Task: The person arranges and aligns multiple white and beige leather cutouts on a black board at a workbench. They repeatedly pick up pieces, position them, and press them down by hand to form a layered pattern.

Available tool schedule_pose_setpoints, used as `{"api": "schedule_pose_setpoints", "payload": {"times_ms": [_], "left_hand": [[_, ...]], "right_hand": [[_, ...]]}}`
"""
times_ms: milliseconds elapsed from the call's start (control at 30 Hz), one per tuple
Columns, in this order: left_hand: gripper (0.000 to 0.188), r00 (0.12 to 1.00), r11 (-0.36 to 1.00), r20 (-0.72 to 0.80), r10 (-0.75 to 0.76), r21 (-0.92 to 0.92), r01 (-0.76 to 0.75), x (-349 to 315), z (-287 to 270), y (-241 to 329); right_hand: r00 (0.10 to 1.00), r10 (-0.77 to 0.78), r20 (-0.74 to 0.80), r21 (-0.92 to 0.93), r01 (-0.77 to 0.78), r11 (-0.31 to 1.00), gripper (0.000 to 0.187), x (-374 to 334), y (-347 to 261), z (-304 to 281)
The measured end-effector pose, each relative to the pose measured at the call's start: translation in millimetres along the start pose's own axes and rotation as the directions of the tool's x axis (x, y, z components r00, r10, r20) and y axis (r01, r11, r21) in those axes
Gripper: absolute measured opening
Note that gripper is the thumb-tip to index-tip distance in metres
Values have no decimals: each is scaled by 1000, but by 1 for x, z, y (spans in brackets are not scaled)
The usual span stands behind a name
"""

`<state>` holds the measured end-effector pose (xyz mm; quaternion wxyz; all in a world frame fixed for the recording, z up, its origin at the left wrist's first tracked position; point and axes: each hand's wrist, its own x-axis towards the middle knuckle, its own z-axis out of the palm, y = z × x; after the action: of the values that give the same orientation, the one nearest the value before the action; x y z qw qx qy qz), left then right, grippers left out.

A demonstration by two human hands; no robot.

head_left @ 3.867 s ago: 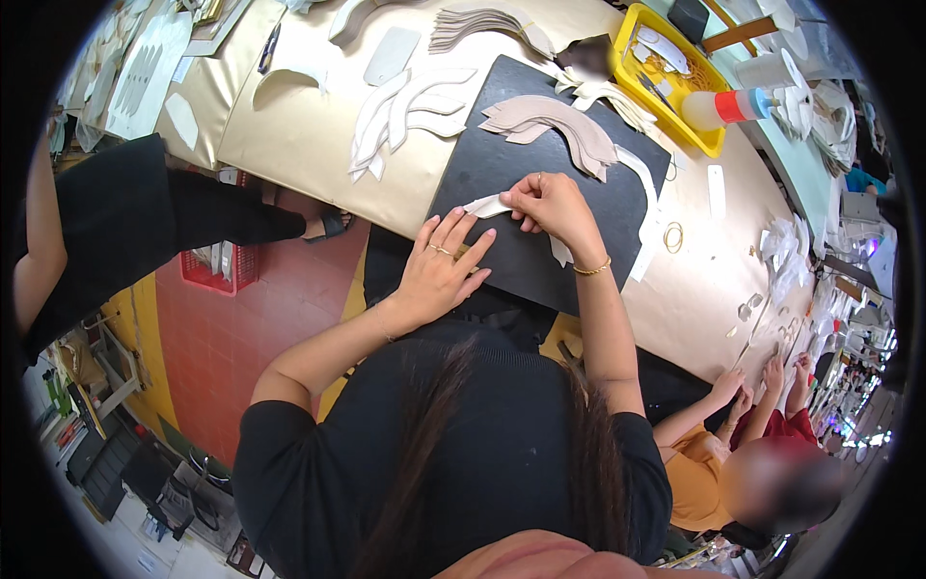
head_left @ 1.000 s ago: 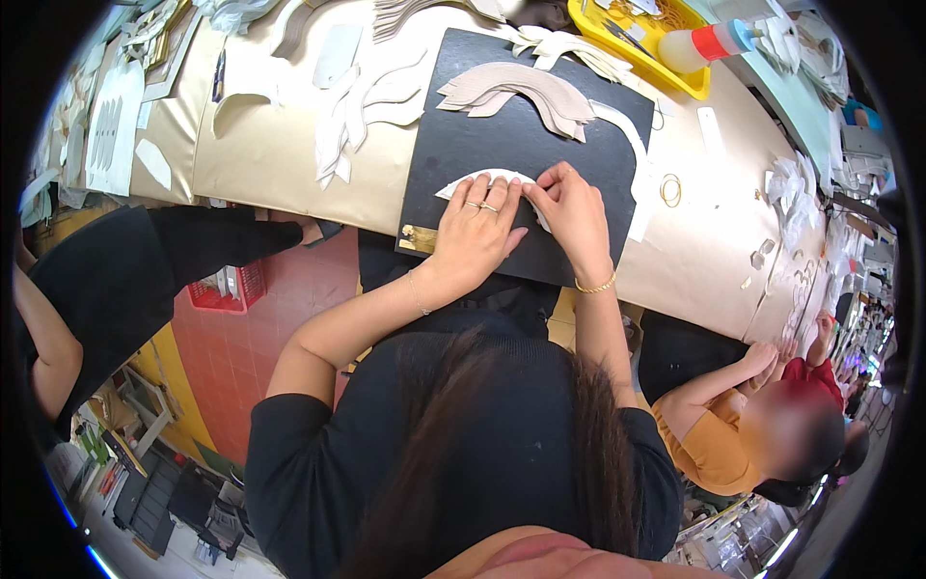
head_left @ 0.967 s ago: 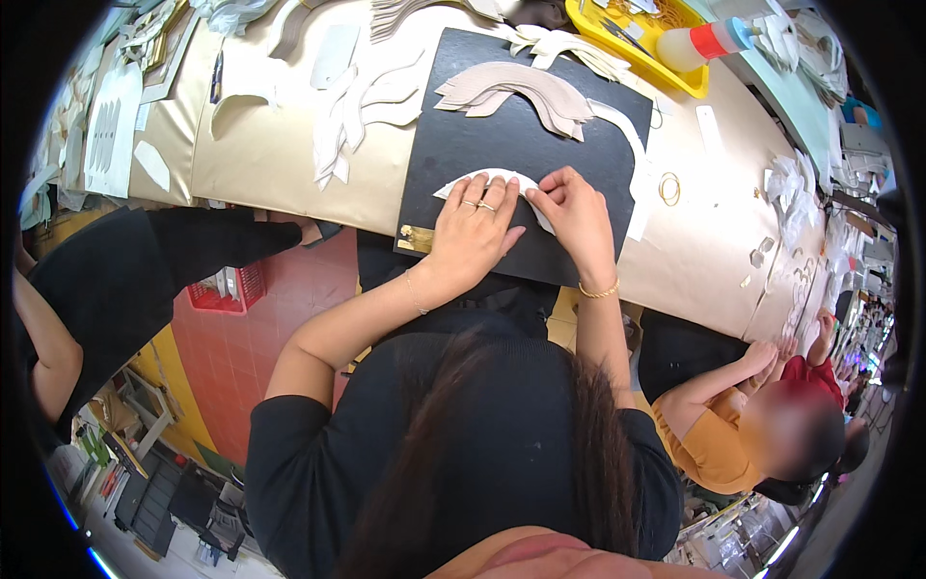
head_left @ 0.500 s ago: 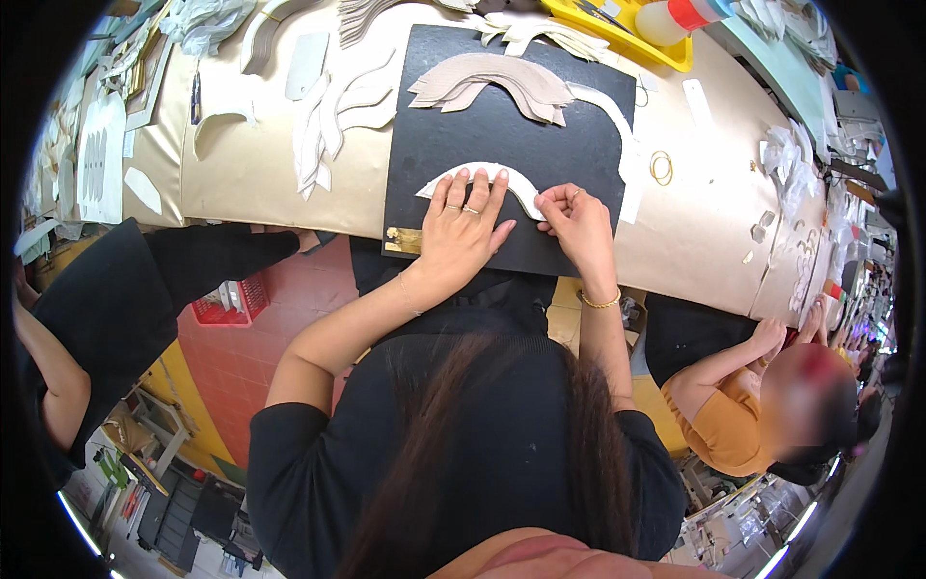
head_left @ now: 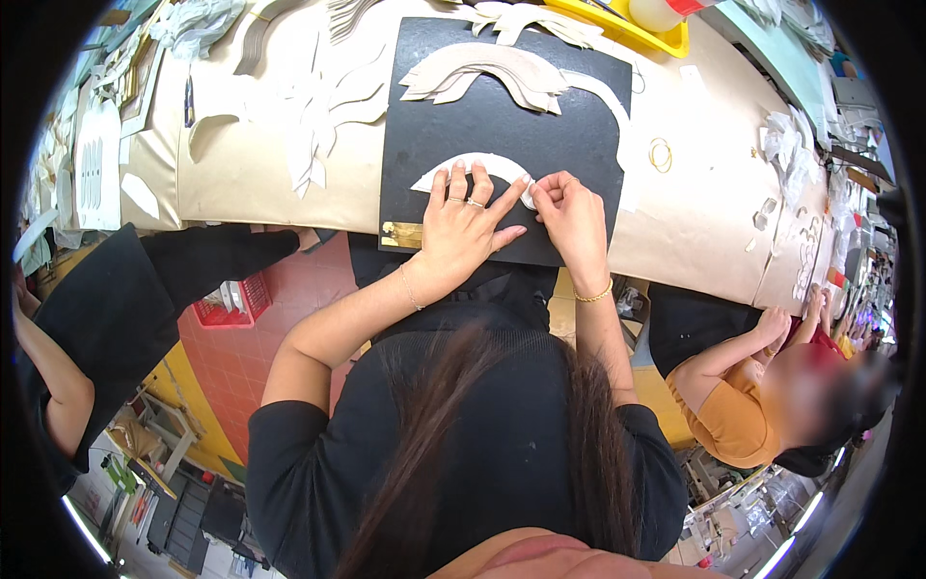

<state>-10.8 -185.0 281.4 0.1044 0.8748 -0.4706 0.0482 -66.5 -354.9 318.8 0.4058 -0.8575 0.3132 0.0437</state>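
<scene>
A white curved strip [head_left: 499,163] lies arched on a black board [head_left: 424,130] in front of me. My left hand [head_left: 457,228] rests flat on the strip with its fingers spread, the index finger reaching to the strip's right end. At that end, my right hand [head_left: 573,214] pinches the strip between thumb and fingers. Its tip is partly hidden by the fingers. Farther up the board is a stack of pale curved pieces [head_left: 482,64], with a single white strip [head_left: 606,96] curving down from its right side.
More wavy pale pieces [head_left: 352,96] lie left of the board. A yellow tray [head_left: 666,41] stands at the back right, with rubber bands [head_left: 660,154] nearer. A co-worker in an orange top [head_left: 728,425] sits at right; another person's arm [head_left: 58,372] shows at left.
My left index finger has stretched rightward to the strip's end beside my right fingertips. The right hand keeps its pinch there. The whole view has shifted slightly.
</scene>
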Motion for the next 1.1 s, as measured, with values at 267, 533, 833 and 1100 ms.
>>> {"api": "schedule_pose_setpoints", "payload": {"times_ms": [267,533,833,1100], "left_hand": [[70,994,998,110,12,61,-19,4,-6,3],[75,982,993,187,24,-117,-2,11,-33,4],[48,954,853,-5,-300,-448,266,16,-35,-48],[33,950,840,33,-310,-459,290,12,-25,-53]], "right_hand": [[998,56,26,-346,-43,937,39,-16,11,-21],[992,121,42,-225,-109,968,32,-17,18,-54],[908,-404,-111,-144,387,911,25,10,-18,8],[904,-426,-35,-143,417,898,20,3,-18,5]]}}
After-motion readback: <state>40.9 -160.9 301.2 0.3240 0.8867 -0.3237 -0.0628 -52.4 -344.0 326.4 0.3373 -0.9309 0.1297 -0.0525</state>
